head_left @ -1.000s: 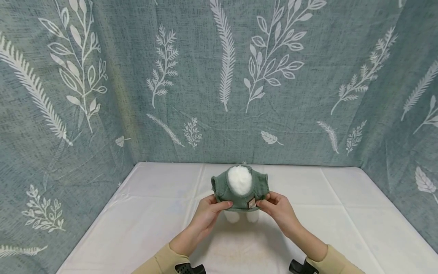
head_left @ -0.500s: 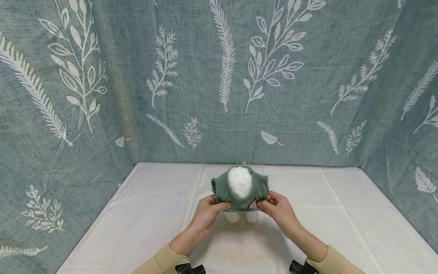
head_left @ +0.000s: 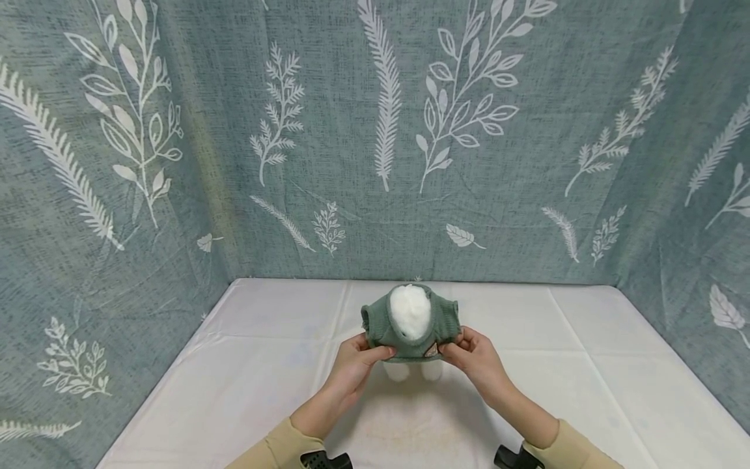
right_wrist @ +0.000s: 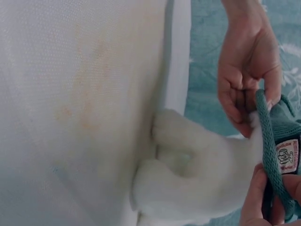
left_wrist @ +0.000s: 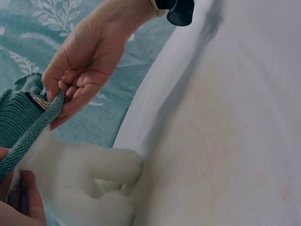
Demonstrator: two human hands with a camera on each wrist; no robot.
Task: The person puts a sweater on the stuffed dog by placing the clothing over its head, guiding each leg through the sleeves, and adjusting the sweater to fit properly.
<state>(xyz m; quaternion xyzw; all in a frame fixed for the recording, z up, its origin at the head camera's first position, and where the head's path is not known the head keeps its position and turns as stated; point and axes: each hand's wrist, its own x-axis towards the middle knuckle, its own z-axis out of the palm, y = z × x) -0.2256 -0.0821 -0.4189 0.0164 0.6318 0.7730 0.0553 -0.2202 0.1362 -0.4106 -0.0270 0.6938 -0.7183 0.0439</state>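
Note:
A white plush toy (head_left: 410, 309) stands on the table with a green knitted sweater (head_left: 381, 320) over its upper body. Its rounded crown shows through the neck opening, and two white feet (head_left: 396, 372) show below the hem. My left hand (head_left: 353, 366) pinches the hem at the left, thumb in front. At the right, my right hand (head_left: 479, 362) pinches the same hem beside a small sewn label (head_left: 431, 350). In the left wrist view the hem (left_wrist: 35, 134) is held away from the toy's white body (left_wrist: 70, 165). The toy's face is hidden.
A white cloth (head_left: 281, 339) with fold creases covers the table. Blue-green curtains (head_left: 351, 130) with white leaf prints rise behind and at both sides. Black wrist cameras (head_left: 518, 457) sit at the beige sleeves (head_left: 281, 449).
The sweater's front hem has been drawn slightly outward and the label now lies more tilted and folded. The left thumb has shifted slightly left; both hands keep their hold.

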